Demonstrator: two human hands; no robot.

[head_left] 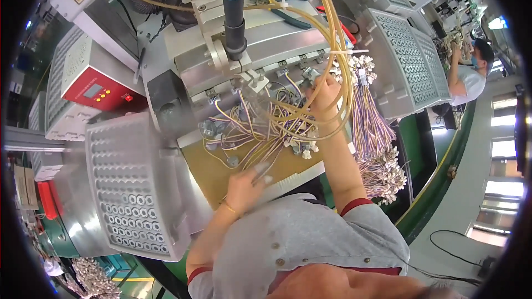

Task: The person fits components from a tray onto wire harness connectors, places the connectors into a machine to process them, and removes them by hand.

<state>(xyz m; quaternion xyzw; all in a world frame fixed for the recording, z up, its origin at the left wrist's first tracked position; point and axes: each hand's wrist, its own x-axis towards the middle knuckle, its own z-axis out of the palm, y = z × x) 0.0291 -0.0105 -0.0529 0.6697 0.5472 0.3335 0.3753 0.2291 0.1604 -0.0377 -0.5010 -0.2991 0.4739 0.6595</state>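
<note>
- Wire leads, purple, white and yellowish, lay in a loose tangle at the centre of the frame, partly over a brown mat, with small grey and white connectors at several ends.
- At lower centre, the left hand was near the wires' lower ends, its fingers bent and blurred by motion; whether they gripped a wire, I cannot tell.
- Right of centre, the right hand reached up to the front edge of a metal machine, its fingers curled at a small metal fixture; hoses partly crossed it, so I cannot tell whether the fingers were closed on anything.
- Yellowish hoses looped down from the top of the frame, in front of the right hand.
- Right of that forearm lay a long wire bundle with white connectors at both ends.
- Pliers with dark handles rested on the machine at upper centre.
- A red-fronted control box stood at upper left, above a perforated metal housing.
- At upper right, another person sat at work.
</note>
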